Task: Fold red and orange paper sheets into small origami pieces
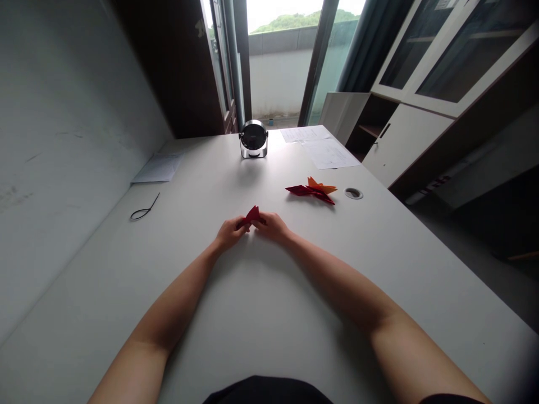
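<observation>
Both my hands meet over the middle of the white table [261, 314]. My left hand [229, 233] and my right hand [274, 226] each pinch a small folded piece of dark red paper [252, 215], which pokes up between the fingertips. The fingers of both hands are closed on it. Farther back and to the right lie a folded dark red paper shape [309, 192] and a folded orange paper shape [322, 186], touching each other.
A small round desk fan [253, 138] stands at the back of the table. Sheets of paper [324, 148] lie at the back right, another sheet [158, 168] at the left by the wall. A black cable tie [143, 211] and a cable grommet [353, 193] are also there.
</observation>
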Tool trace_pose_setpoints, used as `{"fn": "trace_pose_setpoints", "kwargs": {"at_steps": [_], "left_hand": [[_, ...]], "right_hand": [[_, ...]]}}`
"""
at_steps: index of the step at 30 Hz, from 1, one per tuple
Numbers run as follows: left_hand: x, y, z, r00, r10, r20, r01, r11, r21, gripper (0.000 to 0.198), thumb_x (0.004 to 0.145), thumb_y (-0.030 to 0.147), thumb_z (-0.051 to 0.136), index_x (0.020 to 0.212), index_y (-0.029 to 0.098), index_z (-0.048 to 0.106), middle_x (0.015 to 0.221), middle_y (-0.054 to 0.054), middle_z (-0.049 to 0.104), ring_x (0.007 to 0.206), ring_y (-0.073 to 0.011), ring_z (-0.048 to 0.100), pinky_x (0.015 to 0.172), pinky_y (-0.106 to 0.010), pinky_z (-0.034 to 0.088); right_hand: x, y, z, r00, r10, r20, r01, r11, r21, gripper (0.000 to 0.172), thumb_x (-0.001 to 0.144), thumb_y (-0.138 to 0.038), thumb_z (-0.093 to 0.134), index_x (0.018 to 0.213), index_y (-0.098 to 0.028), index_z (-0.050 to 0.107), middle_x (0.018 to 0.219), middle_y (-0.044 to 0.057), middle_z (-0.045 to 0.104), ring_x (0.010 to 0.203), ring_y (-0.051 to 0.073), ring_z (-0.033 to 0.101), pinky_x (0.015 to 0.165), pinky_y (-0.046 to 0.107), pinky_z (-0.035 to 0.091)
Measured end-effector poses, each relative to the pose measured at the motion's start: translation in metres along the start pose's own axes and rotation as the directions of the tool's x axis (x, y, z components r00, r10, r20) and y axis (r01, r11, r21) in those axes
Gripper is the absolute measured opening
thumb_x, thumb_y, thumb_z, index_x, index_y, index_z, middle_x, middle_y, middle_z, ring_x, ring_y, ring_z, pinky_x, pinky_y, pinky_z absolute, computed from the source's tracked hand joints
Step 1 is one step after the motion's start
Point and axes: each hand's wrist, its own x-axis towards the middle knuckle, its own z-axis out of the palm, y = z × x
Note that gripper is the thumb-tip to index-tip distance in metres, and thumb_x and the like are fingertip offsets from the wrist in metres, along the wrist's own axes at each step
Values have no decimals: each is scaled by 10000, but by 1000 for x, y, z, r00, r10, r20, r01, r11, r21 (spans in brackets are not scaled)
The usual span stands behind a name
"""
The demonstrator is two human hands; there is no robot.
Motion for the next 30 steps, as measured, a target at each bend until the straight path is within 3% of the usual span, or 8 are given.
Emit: {"fn": "trace_pose_setpoints", "kwargs": {"at_steps": [10, 30], "left_hand": [[0, 4, -1, 1000, 0, -1, 0, 1000, -6, 226, 907, 356, 558, 966, 191, 701, 815, -15, 752, 710, -156, 650, 648, -237, 435], [2, -5, 2, 1000, -3, -1, 3, 1000, -28, 244, 905, 365, 574, 1022, 198, 707, 832, -29, 761, 739, -177, 697, 692, -254, 508]], "right_hand": [[0, 2, 1, 1000, 20, -7, -19, 1000, 12, 227, 873, -333, 583, 954, -200, 750, 704, -18, 653, 612, 108, 483, 613, 221, 353], [0, 4, 2, 1000, -7, -12, 8, 999, 34, 217, 867, -302, 580, 975, -198, 738, 737, -15, 663, 630, 107, 500, 621, 217, 359]]}}
